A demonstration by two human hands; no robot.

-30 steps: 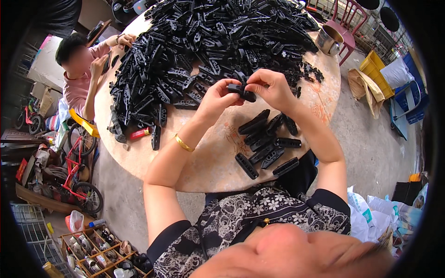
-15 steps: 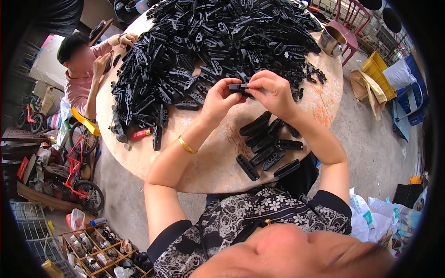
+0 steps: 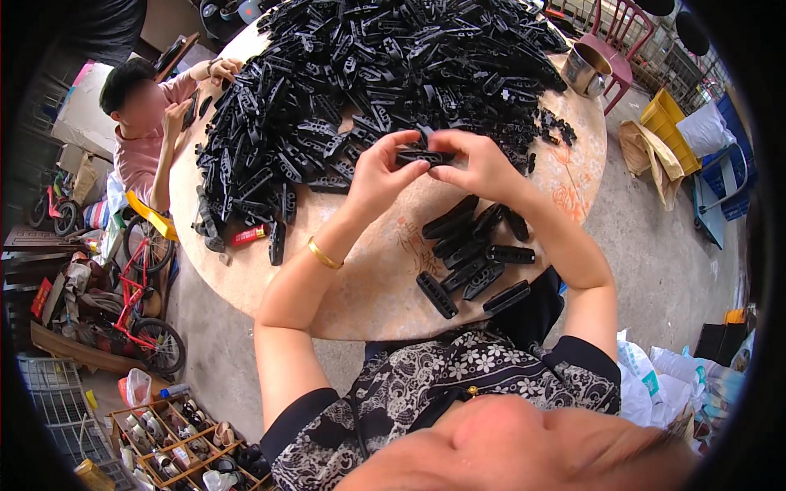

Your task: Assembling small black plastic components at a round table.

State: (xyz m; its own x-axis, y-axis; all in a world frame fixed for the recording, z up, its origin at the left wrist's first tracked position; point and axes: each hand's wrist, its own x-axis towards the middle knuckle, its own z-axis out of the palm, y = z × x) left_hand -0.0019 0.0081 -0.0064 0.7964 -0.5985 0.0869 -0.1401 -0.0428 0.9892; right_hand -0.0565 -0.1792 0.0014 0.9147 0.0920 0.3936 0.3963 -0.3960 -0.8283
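Note:
Between my two hands is a long black plastic part [image 3: 422, 155] with holes along its side, held level over the table. My left hand [image 3: 383, 173] pinches its left end between thumb and fingers. The right end sits in the grip of my right hand [image 3: 475, 168], whose fingertips are slightly blurred. Just beyond my hands rises a big heap of similar black plastic parts [image 3: 327, 90]. Nearer me, below my right hand, several black parts [image 3: 471, 262] lie in a loose group on the table.
The round patterned table [image 3: 360, 303] carries a red lighter [image 3: 250, 235] at left and a metal mug [image 3: 585, 69] at far right. Across on the left, a person in pink [image 3: 139, 155] works at the heap. A red chair [image 3: 618, 45] stands behind the mug.
The black part has turned and now shows its long holed side. My right hand has shifted slightly left and its fingers now wrap the part's end.

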